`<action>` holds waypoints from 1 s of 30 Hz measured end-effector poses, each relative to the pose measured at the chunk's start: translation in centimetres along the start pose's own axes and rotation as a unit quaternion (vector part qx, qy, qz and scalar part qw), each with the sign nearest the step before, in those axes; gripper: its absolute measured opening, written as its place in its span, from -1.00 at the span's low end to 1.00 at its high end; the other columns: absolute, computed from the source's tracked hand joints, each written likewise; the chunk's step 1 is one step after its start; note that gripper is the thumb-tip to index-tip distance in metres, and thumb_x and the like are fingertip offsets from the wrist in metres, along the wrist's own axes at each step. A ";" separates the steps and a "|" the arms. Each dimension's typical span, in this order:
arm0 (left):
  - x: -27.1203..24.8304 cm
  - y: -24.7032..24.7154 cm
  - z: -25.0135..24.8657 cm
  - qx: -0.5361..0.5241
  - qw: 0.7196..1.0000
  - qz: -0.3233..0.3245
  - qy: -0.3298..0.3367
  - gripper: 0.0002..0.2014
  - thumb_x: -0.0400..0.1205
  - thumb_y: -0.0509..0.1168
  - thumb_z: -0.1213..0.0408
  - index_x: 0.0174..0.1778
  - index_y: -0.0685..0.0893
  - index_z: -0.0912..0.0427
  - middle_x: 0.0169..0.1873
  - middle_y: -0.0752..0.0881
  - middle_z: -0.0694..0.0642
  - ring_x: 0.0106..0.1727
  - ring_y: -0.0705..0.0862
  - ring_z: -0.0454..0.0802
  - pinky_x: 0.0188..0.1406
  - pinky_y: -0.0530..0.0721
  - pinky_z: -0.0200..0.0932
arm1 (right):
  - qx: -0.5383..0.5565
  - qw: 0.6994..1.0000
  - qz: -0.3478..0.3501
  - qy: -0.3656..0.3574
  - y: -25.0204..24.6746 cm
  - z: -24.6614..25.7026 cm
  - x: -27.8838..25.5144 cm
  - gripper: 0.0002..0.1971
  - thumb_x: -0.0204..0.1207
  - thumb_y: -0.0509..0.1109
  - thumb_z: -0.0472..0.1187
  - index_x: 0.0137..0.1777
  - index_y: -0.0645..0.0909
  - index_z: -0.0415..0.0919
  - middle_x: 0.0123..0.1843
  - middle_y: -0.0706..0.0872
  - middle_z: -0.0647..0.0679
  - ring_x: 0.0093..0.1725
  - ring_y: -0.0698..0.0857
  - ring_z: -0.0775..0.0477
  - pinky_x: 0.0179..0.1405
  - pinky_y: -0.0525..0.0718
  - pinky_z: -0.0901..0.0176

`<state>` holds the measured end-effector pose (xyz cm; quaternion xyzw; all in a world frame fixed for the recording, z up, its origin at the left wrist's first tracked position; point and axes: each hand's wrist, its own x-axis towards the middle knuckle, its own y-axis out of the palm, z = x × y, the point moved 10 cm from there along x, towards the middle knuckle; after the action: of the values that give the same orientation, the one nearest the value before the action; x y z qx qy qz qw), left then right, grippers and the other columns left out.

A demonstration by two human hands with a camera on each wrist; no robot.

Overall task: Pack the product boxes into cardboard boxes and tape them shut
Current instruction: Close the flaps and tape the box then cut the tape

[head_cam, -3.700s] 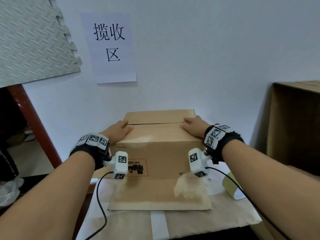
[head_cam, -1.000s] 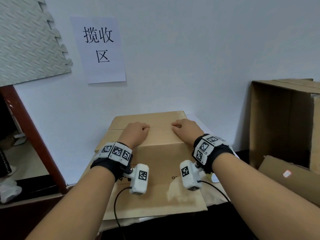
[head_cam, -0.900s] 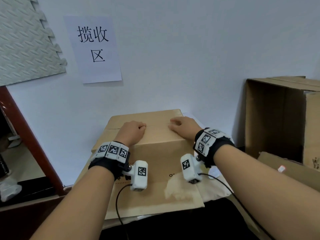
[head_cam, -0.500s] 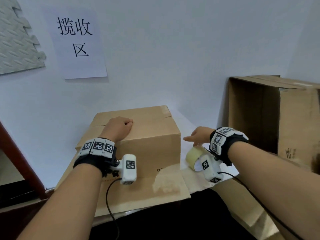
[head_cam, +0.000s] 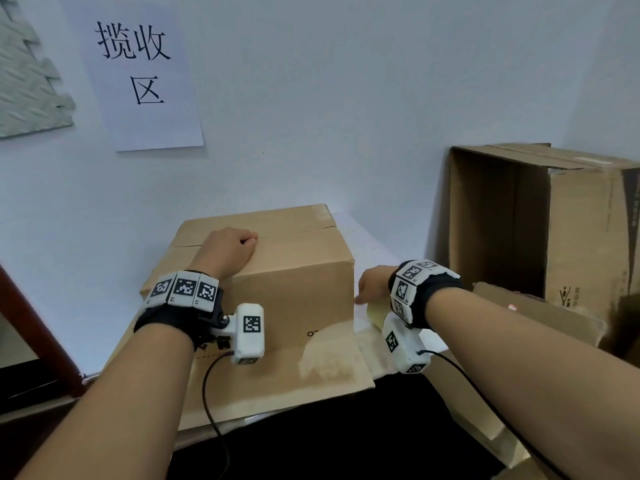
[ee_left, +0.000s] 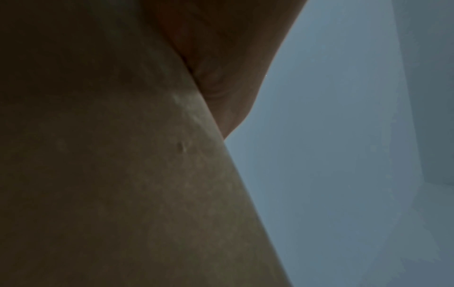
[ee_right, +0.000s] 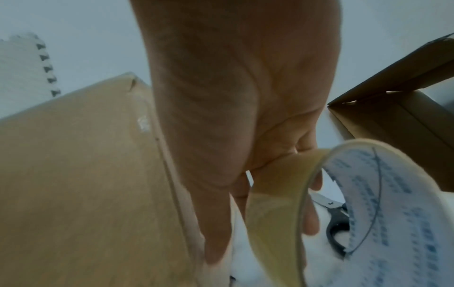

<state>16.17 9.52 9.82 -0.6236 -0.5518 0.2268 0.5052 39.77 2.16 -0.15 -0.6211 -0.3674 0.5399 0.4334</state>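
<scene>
Closed carton (head_cam: 277,271) stands against the wall, no room behind it. My left hand (head_cam: 227,249) rests on its top seam, fingers curled under; the top to the right of my knuckles is bare. Right of the carton runs a narrow lane of white tabletop (head_cam: 374,251); my right hand (head_cam: 372,284) sits in it, fingers round the tape roll (ee_right: 277,203), thumb close along the carton's side. Scissors (ee_right: 336,229) lie just beyond the roll. The big open carton (head_cam: 519,230) walls that lane on the right. Flat cardboard (head_cam: 540,317) lies before it.
</scene>
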 end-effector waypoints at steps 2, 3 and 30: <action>-0.1 0.0 0.0 0.002 1.000 0.001 -0.002 -0.68 0.72 0.14 0.21 0.33 0.67 0.08 0.36 0.63 0.04 0.43 0.51 0.08 0.43 0.38 -0.14 | -0.031 0.999 0.009 -0.003 0.7 0.1 0.3 -0.56 0.51 0.40 0.07 0.20 0.64 -0.29 0.13 0.72 -0.13 0.11 0.67 -0.17 0.06 0.59 0.07; -0.1 0.0 0.0 0.004 1.000 0.002 -0.002 -0.68 0.72 0.14 0.20 0.33 0.66 0.08 0.36 0.63 0.04 0.43 0.51 0.09 0.43 0.37 -0.14 | -0.041 0.999 0.008 -0.001 0.9 0.1 0.5 -0.59 0.48 0.44 0.03 0.16 0.66 -0.29 0.06 0.72 -0.14 0.00 0.66 -0.16 -0.02 0.58 0.08; -0.2 0.1 -0.2 -0.004 1.000 0.008 -0.006 -0.67 0.73 0.12 0.20 0.36 0.64 0.09 0.39 0.61 0.03 0.45 0.49 0.07 0.42 0.35 -0.17 | -0.195 0.980 -0.027 -0.034 1.3 -0.4 -3.1 -0.92 0.46 0.37 -0.29 -0.25 0.59 -0.16 0.00 0.76 -0.13 -0.02 0.70 -0.04 0.50 0.30 0.13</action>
<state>16.32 9.24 9.75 -0.6290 -0.5507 0.2325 0.4970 39.68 -1.23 -0.27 -0.6649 -0.4967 0.4670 0.3052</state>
